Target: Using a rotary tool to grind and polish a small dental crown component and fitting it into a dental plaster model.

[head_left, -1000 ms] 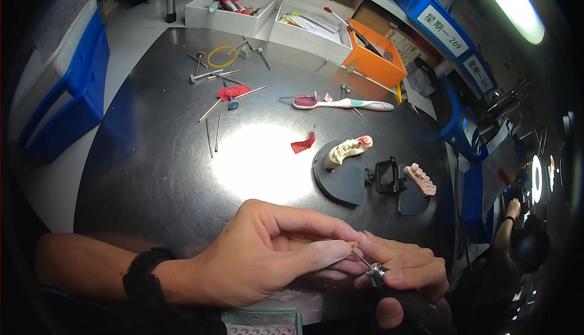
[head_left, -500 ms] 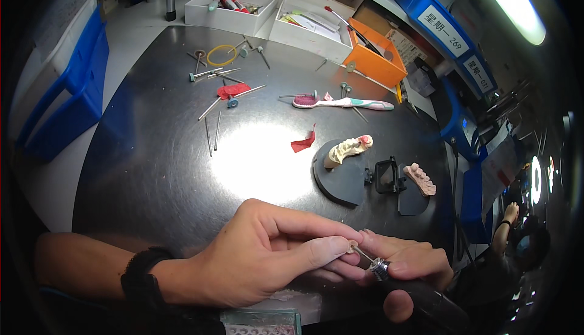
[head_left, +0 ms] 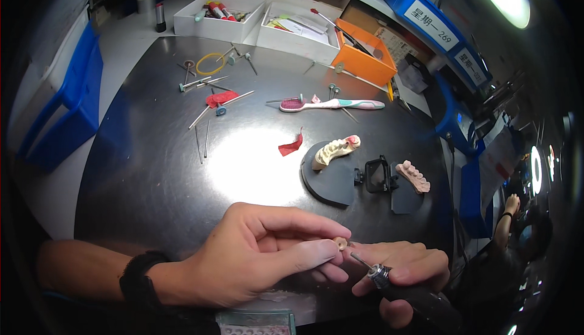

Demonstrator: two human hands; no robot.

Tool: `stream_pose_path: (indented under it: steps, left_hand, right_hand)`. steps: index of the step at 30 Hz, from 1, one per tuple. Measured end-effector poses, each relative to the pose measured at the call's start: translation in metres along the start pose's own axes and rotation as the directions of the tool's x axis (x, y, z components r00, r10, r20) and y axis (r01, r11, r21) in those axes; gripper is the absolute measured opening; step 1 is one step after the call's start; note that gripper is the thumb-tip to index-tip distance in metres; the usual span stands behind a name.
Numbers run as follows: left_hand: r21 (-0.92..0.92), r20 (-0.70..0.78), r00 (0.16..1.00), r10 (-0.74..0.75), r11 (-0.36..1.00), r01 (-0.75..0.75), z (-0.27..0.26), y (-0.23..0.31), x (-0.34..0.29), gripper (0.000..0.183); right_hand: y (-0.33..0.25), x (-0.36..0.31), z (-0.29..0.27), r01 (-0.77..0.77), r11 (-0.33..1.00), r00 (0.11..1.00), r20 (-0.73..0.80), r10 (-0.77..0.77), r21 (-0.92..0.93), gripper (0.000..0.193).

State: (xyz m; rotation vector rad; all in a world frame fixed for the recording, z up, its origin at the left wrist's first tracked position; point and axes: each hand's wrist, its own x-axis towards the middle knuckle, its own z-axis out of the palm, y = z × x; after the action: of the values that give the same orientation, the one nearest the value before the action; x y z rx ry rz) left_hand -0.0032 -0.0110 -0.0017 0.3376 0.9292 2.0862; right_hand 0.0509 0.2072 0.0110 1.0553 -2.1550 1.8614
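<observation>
Left hand [head_left: 252, 256] pinches a crown [head_left: 341, 244], I'd guess light, brittle: hold its sides; right hand [head_left: 413, 264] clasps drill [head_left: 424, 304], four o'clock.

A toothbrush [head_left: 333, 104] lies near an orange box [head_left: 360, 66].

Crown-like piece [head_left: 342, 244]: small, tan, cupped, hollow visible, pinched between left hand [head_left: 277, 256] thumb and fingertips. Rotary handpiece [head_left: 424, 301]: dark body, ridged silver collar [head_left: 378, 273], gripped in right hand [head_left: 410, 262], slanted up-left. Thin metal bit [head_left: 361, 260] sticks out of collar, tip just beside the piece; contact unclear. Can't tell if bit is spinning.
</observation>
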Motion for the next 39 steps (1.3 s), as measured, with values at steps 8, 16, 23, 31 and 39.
stream_pose_path:
  steps: [8,16,23,31,39]
  left_hand:
    - [0.11,-0.002,0.999,0.04,0.993,-0.04,-0.001,-0.003,0.001,0.024]
    - [0.205,0.066,0.99,0.125,0.969,-0.136,-0.006,-0.005,0.0,0.023]
    - [0.168,0.065,0.992,0.112,0.978,-0.121,-0.006,-0.006,0.001,0.022]
    - [0.161,0.06,0.992,0.107,0.98,-0.115,-0.005,-0.007,0.001,0.021]
    - [0.19,0.056,0.992,0.117,0.974,-0.125,-0.004,-0.006,0.001,0.02]
  right_hand:
    - [-0.005,-0.001,0.004,-0.102,0.995,0.987,-0.127,0.099,-0.014,0.032]
    - [-0.012,0.004,0.008,-0.189,0.98,0.977,-0.109,0.181,-0.065,0.028]
    - [-0.016,0.008,0.015,-0.236,0.966,0.963,-0.159,0.218,-0.104,0.029]
    - [-0.014,0.006,0.015,-0.225,0.966,0.965,-0.167,0.203,-0.124,0.029]
    - [-0.012,0.004,0.012,-0.191,0.98,0.972,-0.151,0.18,-0.057,0.03]
